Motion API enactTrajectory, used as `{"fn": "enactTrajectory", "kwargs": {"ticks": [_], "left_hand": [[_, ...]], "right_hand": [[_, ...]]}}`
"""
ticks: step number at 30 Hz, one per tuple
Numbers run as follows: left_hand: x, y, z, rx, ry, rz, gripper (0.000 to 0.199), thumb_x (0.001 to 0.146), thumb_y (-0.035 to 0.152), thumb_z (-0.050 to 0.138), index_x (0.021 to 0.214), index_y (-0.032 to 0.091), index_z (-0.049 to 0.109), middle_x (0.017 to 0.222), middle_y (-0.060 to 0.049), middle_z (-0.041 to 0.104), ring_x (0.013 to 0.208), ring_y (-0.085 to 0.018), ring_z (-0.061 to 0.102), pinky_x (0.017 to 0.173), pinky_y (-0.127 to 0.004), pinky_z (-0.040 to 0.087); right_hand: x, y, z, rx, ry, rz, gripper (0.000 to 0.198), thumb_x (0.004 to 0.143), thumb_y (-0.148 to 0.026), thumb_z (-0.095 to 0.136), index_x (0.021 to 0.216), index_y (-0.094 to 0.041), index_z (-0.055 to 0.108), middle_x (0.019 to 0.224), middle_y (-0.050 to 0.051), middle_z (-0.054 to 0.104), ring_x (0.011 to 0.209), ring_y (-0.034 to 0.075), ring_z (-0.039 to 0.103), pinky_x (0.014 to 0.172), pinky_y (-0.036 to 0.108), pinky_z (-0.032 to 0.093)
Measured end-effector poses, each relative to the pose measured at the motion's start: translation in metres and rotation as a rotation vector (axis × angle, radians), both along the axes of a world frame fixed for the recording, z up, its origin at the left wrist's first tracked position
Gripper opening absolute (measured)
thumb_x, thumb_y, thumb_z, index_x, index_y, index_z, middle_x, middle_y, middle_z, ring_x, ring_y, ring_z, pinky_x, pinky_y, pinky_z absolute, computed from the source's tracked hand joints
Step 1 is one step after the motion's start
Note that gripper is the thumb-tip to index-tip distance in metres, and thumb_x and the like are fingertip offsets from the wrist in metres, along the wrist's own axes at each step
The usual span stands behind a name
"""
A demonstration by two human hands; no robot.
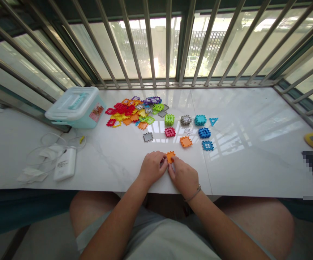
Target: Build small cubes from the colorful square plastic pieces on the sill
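Note:
An orange interlocking tile (170, 156) with notched edges is held between my two hands near the front of the white table. My left hand (152, 167) has curled fingers at the tile's left edge. My right hand (185, 176), with a bracelet at the wrist, pinches its right side. Just beyond lies another orange tile (186, 142). Small stacks of tiles stand behind it: green (169, 119), red (170, 132), grey (185, 120), teal (200, 120) and blue (204, 133). A single grey tile (148, 137) lies flat to the left, and a blue window tile (208, 146) to the right.
A mixed heap of tiles (129, 110) spreads at the back left beside a lidded pale-blue box (73, 106). A white power bank (64, 164), cables and crumpled tissue (33, 173) lie at left. A blue triangular piece (213, 121) sits rightward. Metal bars (168, 47) line the back.

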State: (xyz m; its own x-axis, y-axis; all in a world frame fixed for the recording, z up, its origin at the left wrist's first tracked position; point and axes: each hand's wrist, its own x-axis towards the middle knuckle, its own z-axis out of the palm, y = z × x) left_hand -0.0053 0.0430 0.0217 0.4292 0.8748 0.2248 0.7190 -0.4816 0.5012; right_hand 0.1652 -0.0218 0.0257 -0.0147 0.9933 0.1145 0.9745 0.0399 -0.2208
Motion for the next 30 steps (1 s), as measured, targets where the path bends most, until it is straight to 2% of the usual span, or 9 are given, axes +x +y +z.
{"fn": "enactTrajectory", "kwargs": {"ticks": [25, 30], "left_hand": [[0.0002, -0.0011, 0.001, -0.007, 0.019, -0.008, 0.002, 0.099, 0.023, 0.066, 0.098, 0.024, 0.067, 0.095, -0.004, 0.075, 0.091, -0.024, 0.068, 0.083, -0.04, 0.047], [0.0001, -0.0013, 0.0015, -0.012, 0.015, -0.01, 0.002, 0.099, 0.023, 0.067, 0.098, 0.024, 0.067, 0.094, -0.004, 0.074, 0.09, -0.024, 0.068, 0.083, -0.041, 0.046]], "right_hand": [[-0.0005, -0.0002, -0.0015, -0.001, 0.02, 0.001, 0.039, 0.115, -0.044, 0.047, 0.135, -0.022, 0.071, 0.107, 0.01, 0.083, 0.085, 0.02, 0.075, 0.069, 0.029, 0.039], [-0.0002, -0.0008, -0.0025, 0.004, 0.034, -0.013, 0.042, 0.114, -0.045, 0.048, 0.142, -0.02, 0.067, 0.109, 0.011, 0.083, 0.086, 0.02, 0.076, 0.07, 0.029, 0.041]]}}
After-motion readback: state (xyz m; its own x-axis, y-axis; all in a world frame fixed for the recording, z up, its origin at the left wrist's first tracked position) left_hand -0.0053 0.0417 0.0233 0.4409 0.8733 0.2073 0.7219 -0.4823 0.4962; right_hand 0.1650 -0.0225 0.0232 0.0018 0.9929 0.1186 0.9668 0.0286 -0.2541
